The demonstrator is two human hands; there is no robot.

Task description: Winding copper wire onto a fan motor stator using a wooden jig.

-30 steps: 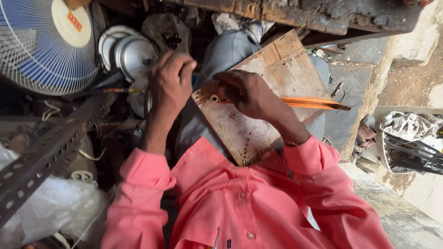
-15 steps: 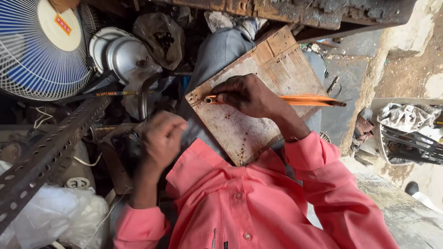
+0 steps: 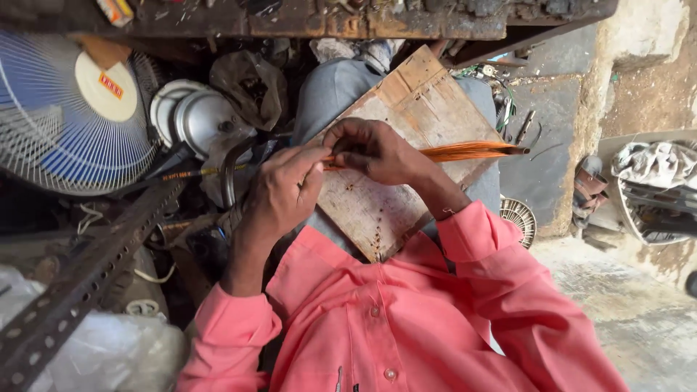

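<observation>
- We look down from a head camera at a person in a salmon-pink buttoned shirt (image 3: 406,327), seated with a worn rectangular wooden board (image 3: 406,145) resting across their lap
- Our left hand (image 3: 279,192) sits at the board's left edge, fingers curled closed around the near end of a long bundle of orange copper-coloured wire strands (image 3: 465,151)
- Our right hand (image 3: 374,149) lies on top of the board just beside the left hand, fingers pinched shut on the same bundle a little further along
- The bundle lies across the middle of the board, running from both hands out to the right, its far end reaching past the board's right edge
- To the left stands a round fan with a white wire grille and blue blades (image 3: 65,116), and near it two round silver metal covers (image 3: 192,116)
- A grey perforated metal angle bar (image 3: 80,283) runs diagonally at lower left, above a crumpled clear plastic bag (image 3: 109,356)
- A small round white ribbed disc (image 3: 519,218) lies on the floor to the right of the board
</observation>
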